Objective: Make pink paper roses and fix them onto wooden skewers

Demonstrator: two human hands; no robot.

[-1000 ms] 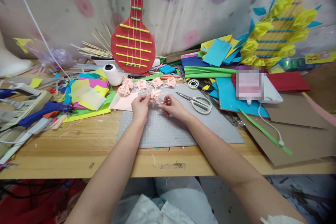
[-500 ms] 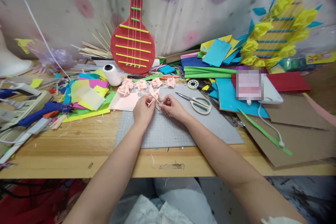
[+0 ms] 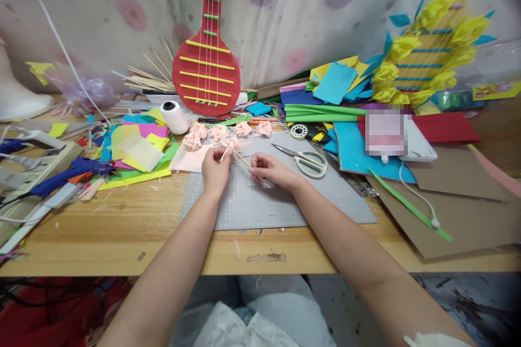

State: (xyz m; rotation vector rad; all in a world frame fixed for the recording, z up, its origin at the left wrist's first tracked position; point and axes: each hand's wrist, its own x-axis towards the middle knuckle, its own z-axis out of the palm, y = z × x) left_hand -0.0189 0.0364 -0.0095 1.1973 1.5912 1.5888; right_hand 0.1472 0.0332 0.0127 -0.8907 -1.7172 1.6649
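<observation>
Just above the middle of the frame, a pink flower on a thin stick is being held over the grey mat. Its bloom is being pinched by the fingers of the left hand, which are closed together on it, so the bloom is sitting at the hand's upper right edge. The stick is being gripped further down by the right hand, fingers shut around it, with the stick slanting from the bloom down to the right and its end poking out below that hand. Four more pink flowers are lying in a row just above the hands, at the mat's top edge. Scissors are lying right of the right hand, near it but apart. A pink sheet is lying just left of the left hand.
</observation>
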